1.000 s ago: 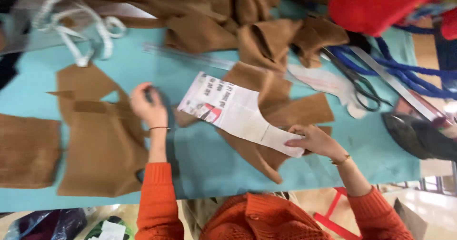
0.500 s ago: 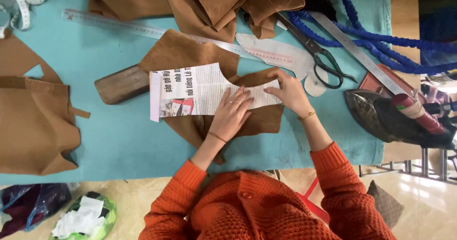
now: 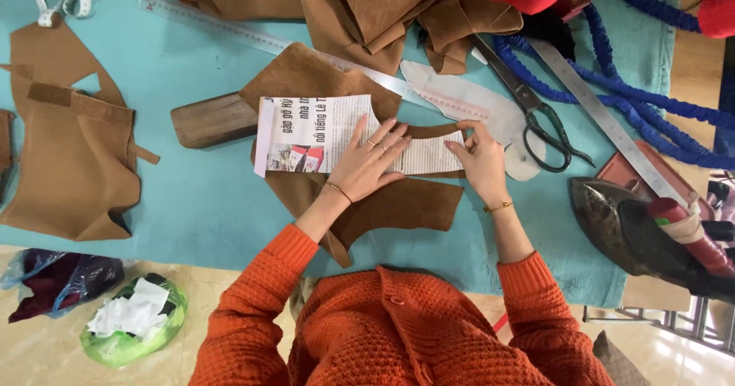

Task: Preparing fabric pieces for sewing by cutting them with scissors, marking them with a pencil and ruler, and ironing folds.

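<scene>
- Brown suede piece [image 3: 360, 202] lies on the teal table cover [image 3: 191, 202], right under both hands, with a newspaper pattern [image 3: 321, 135] laid flat on top of it.
- Left hand [image 3: 371, 160] is spread open, palm down, fingers splayed, pressing the paper near its middle; it grips nothing.
- Right hand [image 3: 481, 160] sits at the pattern's narrow right end, fingertips curled onto the edge; whether it pinches the paper or only pins it I cannot tell.
- Hands are apart, one at each part of the pattern.
- By my reading, the pattern is placed and being smoothed; no mark or cut along its edge shows yet, so tracing and cutting look left to do.
- Scissors [image 3: 540, 118] lie untouched just beyond the right hand, beside a white curved template [image 3: 467, 106]; a steel ruler [image 3: 605, 125] runs further right, and an iron [image 3: 620, 221] rests near the right wrist.
- Beyond the left hand a clear ruler [image 3: 230, 30] crosses the table, and a wooden block [image 3: 207, 119] pokes out from under the suede.
- Far off the left elbow lie other cut suede pieces [image 3: 69, 156]; more suede [image 3: 360, 11] is heaped beyond the hands.
- Against half a second ago, little has shifted: the left hand has slid a touch further over the paper with fingers wider, and the right hand stays at the same end.
- A second ago the hands were well apart, the left away from the paper entirely.
</scene>
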